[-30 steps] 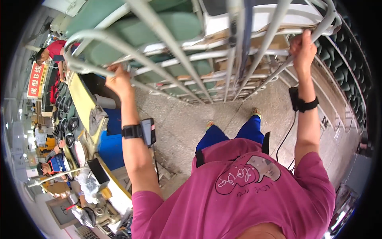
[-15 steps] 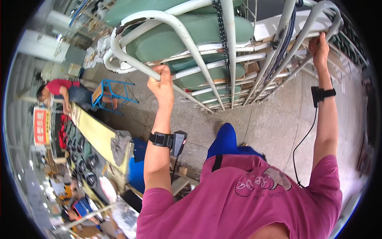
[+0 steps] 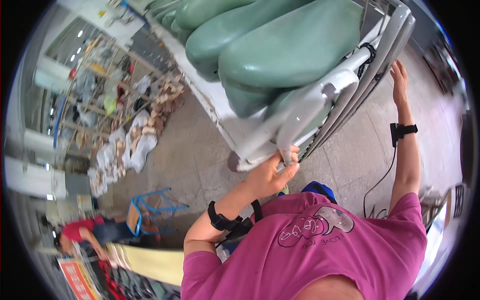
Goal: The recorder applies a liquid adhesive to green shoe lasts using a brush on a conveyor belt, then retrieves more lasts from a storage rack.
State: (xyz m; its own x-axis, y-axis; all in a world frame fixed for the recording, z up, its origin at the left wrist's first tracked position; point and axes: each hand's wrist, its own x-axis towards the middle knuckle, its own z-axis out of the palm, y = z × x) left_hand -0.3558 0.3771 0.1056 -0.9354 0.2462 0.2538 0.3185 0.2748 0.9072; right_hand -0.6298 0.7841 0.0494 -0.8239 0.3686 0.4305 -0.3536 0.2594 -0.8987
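Note:
A tubular rack (image 3: 345,82) of chipped white-grey metal stands in front of me. Large, smooth green rounded pieces (image 3: 290,50) lie on its white shelf (image 3: 205,97); I cannot tell exactly what they are. At the rack's near end, my left hand (image 3: 272,175) has its fingers wrapped round the lower tube. My right hand (image 3: 399,85) is raised beside the rack's right-hand bars, fingers stretched out and nothing held. Whether its fingertips touch a bar I cannot tell. Black straps with small devices are on both forearms.
To the left, a blue-framed stool (image 3: 136,215) stands near a person in a red top (image 3: 82,232), who leans over a yellow worktop (image 3: 150,261). Wrapped bundles (image 3: 142,142) are heaped on the floor farther off, beside wooden shelving (image 3: 107,100).
The rack has turned and come nearer, so its green pieces now show from above. My left hand has moved lower and rightward with the tube. My right hand has let go of its bar.

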